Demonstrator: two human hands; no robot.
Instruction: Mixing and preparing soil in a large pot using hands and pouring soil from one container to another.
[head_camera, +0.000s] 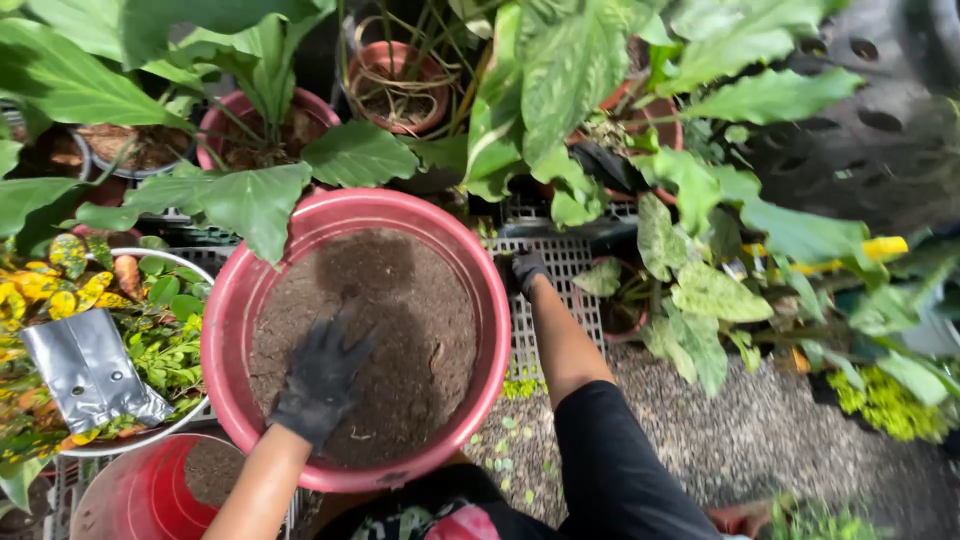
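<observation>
Two hands: both are clad in dark gloves.
Left hand (318, 380): fingers are spread flat and pressed on the dark brown soil (400, 310).
Right hand (528, 268): fingers are curled at the rim of the large round red plastic tub (495, 300); whether it is gripped cannot be told.
Progress: the tub is judged nearly filled, the surface roughly levelled.
Nearby: a grey plastic nursery bag (88, 370) lies on yellow-green foliage (40, 290), left.
</observation>
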